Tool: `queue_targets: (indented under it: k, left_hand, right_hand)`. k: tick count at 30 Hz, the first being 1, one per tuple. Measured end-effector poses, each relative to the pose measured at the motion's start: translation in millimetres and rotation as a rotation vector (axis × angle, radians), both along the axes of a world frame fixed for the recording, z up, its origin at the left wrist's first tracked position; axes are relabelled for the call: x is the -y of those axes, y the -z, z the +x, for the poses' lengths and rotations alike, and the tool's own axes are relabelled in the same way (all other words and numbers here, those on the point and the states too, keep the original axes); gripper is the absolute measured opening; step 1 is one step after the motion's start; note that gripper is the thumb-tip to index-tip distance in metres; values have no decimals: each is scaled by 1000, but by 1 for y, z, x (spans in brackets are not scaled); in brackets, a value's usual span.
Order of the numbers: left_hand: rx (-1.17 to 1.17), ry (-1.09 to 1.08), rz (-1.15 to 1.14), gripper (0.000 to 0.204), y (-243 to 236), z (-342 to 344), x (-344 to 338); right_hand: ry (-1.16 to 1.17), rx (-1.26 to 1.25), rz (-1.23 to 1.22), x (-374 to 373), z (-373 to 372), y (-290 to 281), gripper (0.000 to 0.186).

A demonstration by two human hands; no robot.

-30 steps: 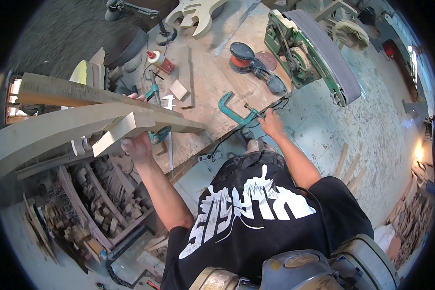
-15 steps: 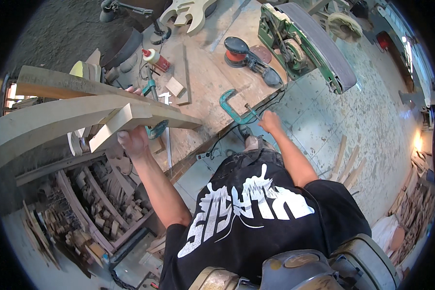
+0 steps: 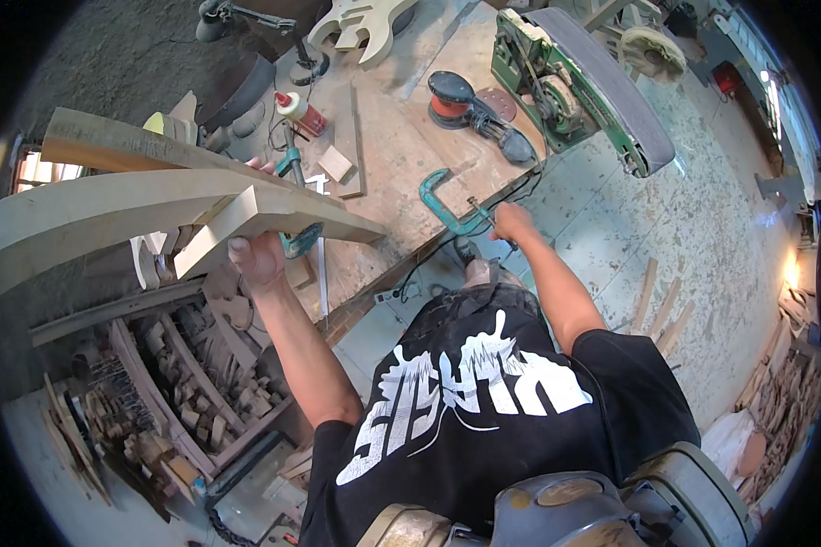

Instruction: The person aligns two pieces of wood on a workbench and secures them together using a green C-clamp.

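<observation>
My left hand (image 3: pixel 263 263) is closed on a curved wooden frame, its thumb against a short pale block (image 3: pixel 217 232) and some fingertips showing on the far side. The near curved board (image 3: pixel 119 211) and the far one (image 3: pixel 128 143) meet toward the table. A green clamp (image 3: pixel 303 241) sits beside my left hand, partly hidden by the wood. My right hand (image 3: pixel 513 222) is wrapped round the screw handle of a green C-clamp (image 3: pixel 440 202) at the table's edge. Nothing shows between that clamp's jaws.
On the wooden table (image 3: pixel 388 150) are a glue bottle (image 3: pixel 303 113), a small wood block (image 3: pixel 336 163), an orbital sander (image 3: pixel 465 109), a guitar body (image 3: pixel 360 27) and a desk lamp (image 3: pixel 308 66). A green belt sander (image 3: pixel 566 91) stands to the right. Wood offcuts (image 3: pixel 201 392) fill a rack at lower left.
The view has shifted slightly, so the wood and table appear a little farther right. My right hand has turned a little at the clamp's screw handle. Both hands keep their holds.
</observation>
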State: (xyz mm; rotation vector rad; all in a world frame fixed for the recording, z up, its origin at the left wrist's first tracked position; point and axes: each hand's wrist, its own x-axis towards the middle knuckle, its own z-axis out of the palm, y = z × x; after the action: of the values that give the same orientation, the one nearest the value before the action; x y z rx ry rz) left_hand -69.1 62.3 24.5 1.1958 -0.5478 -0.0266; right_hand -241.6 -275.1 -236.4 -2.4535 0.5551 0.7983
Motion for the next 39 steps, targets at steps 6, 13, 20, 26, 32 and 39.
queue_targets:
  k: [6, 13, 20, 26, 32, 39]
  left_hand:
    - [-8, 5, 1, 112, -2, 2, 4]
    - [-16, -8, 2, 112, -1, 4, 5]
    - [-2, -10, 5, 111, -1, 3, 4]
    - [-3, -3, 10, 112, -2, 4, 5]
    - [-13, -9, 13, 111, -4, 2, 4]
    - [-16, -10, 11, 112, -7, 1, 10]
  right_hand:
    - [56, 1, 45, 10, -2, 25, 45]
    - [228, -102, 477, 22, -2, 46, 45]
    - [159, -20, 164, 8, -1, 10, 39]
    - [495, -138, 722, 25, -3, 41, 39]
    - [15, 209, -128, 9, -1, 24, 43]
    - [495, -61, 748, 36, 6, 62, 50]
